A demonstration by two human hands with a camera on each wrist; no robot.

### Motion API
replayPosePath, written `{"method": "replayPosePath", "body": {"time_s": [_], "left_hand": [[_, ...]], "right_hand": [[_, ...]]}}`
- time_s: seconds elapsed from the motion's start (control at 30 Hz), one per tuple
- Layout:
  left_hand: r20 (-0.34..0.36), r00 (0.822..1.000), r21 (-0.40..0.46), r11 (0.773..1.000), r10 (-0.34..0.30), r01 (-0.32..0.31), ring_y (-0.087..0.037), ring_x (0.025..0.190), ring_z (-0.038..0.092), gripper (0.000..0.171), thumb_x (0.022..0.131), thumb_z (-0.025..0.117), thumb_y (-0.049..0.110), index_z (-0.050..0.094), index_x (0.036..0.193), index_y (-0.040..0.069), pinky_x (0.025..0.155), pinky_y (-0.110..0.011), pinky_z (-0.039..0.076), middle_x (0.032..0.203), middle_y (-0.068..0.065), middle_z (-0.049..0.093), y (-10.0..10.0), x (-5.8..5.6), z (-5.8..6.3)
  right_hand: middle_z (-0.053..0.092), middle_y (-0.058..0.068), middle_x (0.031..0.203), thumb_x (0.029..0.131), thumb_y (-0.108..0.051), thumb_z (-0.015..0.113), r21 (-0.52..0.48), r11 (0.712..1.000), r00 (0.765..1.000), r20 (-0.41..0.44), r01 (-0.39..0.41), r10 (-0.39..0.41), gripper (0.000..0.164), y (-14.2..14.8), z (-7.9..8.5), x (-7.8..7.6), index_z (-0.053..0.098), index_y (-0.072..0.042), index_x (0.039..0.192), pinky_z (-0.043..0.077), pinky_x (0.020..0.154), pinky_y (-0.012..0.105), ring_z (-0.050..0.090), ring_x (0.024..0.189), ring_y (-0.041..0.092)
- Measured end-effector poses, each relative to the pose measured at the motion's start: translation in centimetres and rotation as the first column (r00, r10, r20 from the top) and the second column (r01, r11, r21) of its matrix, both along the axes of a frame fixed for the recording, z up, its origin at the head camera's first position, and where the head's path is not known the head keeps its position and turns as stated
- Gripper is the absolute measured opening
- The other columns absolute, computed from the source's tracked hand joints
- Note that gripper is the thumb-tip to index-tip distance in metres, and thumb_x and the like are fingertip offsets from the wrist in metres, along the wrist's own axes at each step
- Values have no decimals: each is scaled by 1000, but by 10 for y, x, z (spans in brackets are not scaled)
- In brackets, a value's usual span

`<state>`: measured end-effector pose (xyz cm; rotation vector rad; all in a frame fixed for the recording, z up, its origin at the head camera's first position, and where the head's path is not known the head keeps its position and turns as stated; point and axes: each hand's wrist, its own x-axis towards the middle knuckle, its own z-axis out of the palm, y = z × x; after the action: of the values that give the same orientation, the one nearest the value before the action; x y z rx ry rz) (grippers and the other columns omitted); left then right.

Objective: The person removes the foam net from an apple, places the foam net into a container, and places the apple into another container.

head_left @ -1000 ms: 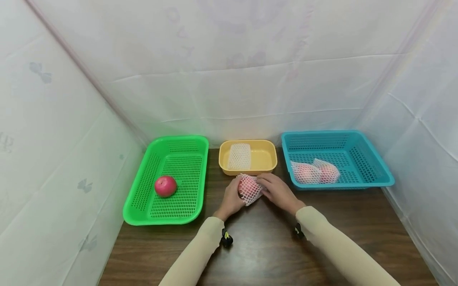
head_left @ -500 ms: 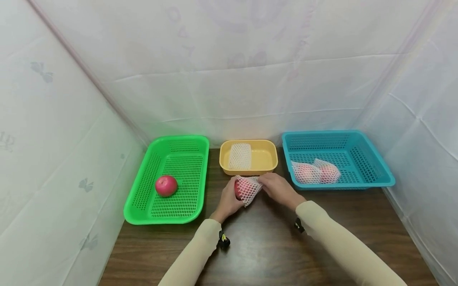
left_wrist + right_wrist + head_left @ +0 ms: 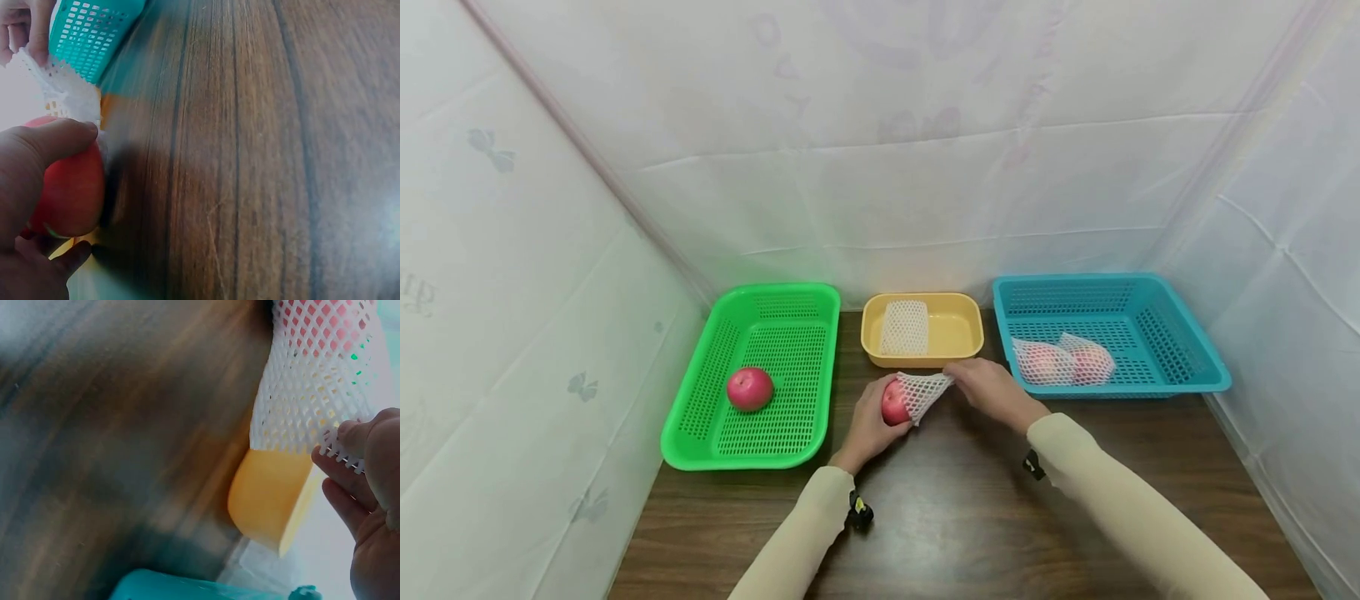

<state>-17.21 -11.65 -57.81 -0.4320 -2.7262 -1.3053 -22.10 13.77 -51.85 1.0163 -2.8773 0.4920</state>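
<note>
My left hand [image 3: 868,423] grips a red apple [image 3: 74,190] just above the table, thumb on one side and fingers round the other. A white foam net sleeve [image 3: 922,393] covers the apple's right part, while its left part is bare. With thumb and finger my right hand [image 3: 991,390] pinches the loose end of the sleeve, as the right wrist view shows, and stretches it away from the apple. In the right wrist view the netted part of the apple [image 3: 322,325] shows through the mesh.
On the left, a green basket [image 3: 700,454] holds one bare red apple [image 3: 749,389]. Behind my hands stands a yellow tray [image 3: 955,333] with flat foam net sleeves [image 3: 905,328]. The blue basket [image 3: 1180,387] at right holds two netted apples [image 3: 1043,364]. White curtains enclose the table.
My left hand has drawn the apple slightly left. My right hand now pulls the sleeve's end out to the right, so more of the apple's left side lies bare.
</note>
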Motion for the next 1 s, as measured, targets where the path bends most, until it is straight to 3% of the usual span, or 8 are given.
{"method": "replayPosePath", "body": {"time_s": [0.23,0.5,0.8,1.0], "left_hand": [[-7,1000,-11,1000,8,-8,-37,125,54,82,77,90,9,46,146,4,105,-54,47,138,-21,51,-3,3,-1],[36,999,-42,999,-3,4,-39,123,56,82,77,90,6,47,147,10,103,-55,49,137,-21,49,-1,5,3],[45,999,-52,999,7,-5,-40,122,57,82,76,90,5,48,147,8,103,-57,49,137,-21,50,1,5,5],[56,998,-64,998,9,-5,-41,123,56,84,76,91,7,48,148,8,103,-57,48,139,-21,50,1,3,3]], "right_hand": [[74,5,100,97,-5,69,-16,999,998,-38,45,-45,25,3,17,-4,72,-11,121,60,85,38,66,85,18],[75,11,112,99,-4,65,-120,991,996,-58,59,-66,22,7,28,-11,71,-4,120,59,89,44,71,99,26],[72,13,108,99,-3,65,-210,977,995,-77,42,-60,44,12,39,-17,52,-12,140,61,77,39,61,74,21],[70,14,121,100,0,62,-245,969,992,-117,17,-47,38,10,40,-18,57,-11,136,60,86,42,68,88,25]]}}
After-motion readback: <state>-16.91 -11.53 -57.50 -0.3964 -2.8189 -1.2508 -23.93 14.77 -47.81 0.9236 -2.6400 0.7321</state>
